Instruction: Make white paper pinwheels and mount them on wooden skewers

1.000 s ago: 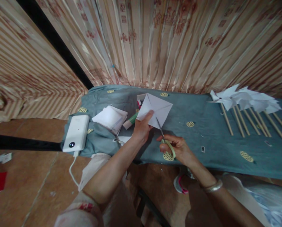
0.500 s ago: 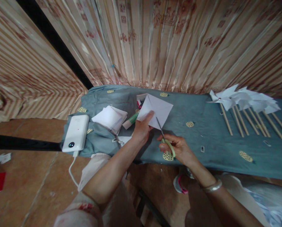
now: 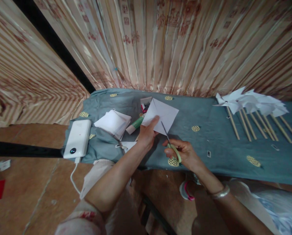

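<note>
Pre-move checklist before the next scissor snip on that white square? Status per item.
1. Grip of left hand on paper square: ok, thumb on top near the lower edge.
2. Grip of right hand on scissors: ok, fingers around the green handles.
3. Blades at the square's lower edge: ok.
4. Left thumb off the blades: ok, but close beside them.
5. Blades open or closed: cannot tell.
6. Paper stack and glue stick off the cutting line: ok.

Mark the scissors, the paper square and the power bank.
scissors [image 3: 175, 153]: head view, green handle loop.
paper square [image 3: 165, 112]: head view, centre of sheet.
power bank [image 3: 78, 137]: head view, middle of white top.
</note>
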The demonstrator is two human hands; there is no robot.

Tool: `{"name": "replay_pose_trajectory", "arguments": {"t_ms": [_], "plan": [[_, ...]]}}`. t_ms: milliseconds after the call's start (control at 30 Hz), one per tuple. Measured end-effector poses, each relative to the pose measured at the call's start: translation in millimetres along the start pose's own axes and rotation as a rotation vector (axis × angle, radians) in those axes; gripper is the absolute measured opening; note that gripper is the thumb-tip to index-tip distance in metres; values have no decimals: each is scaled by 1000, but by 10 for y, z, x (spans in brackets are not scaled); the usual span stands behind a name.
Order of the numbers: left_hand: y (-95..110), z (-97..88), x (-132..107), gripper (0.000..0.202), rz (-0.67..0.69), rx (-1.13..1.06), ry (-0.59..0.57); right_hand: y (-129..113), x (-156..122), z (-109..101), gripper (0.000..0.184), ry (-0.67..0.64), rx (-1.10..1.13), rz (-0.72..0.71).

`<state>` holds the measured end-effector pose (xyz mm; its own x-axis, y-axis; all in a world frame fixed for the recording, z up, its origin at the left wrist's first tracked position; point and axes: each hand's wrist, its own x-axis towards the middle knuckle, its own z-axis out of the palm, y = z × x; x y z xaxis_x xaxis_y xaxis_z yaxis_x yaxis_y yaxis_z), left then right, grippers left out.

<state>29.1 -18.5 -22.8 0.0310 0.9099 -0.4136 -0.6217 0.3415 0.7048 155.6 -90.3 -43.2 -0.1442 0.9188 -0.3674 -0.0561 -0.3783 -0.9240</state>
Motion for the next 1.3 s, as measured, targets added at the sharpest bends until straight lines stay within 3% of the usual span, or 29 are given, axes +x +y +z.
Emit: {"name": "replay_pose_trajectory", "arguments": {"t_ms": [433,567,733,867,1000,1133,1300], "plan": [[18,14,-25,19,-1,-33,-8,29,7,7,42,27,-9,-20],[-9,-11,-5,27,3,-22,-28,29,4,6,45,15,-14,5],[3,-24,19,27,35,-29,-71,34,-84,-81,47,0,-115,33],[27,-29,33,25,42,-27,-68,46,-249,-348,46,11,-352,-31],[-52,-36,-21,28,2,0,-65,58,-391,-725,44,305,-803,-174],[-267,-58,-145,35,-76,73,-121,45,-450,-989,40,573,-1282,-89],[-474,-102,-260,25,-195,172,-163,1,-453,-1055,38,633,-1565,25]]}}
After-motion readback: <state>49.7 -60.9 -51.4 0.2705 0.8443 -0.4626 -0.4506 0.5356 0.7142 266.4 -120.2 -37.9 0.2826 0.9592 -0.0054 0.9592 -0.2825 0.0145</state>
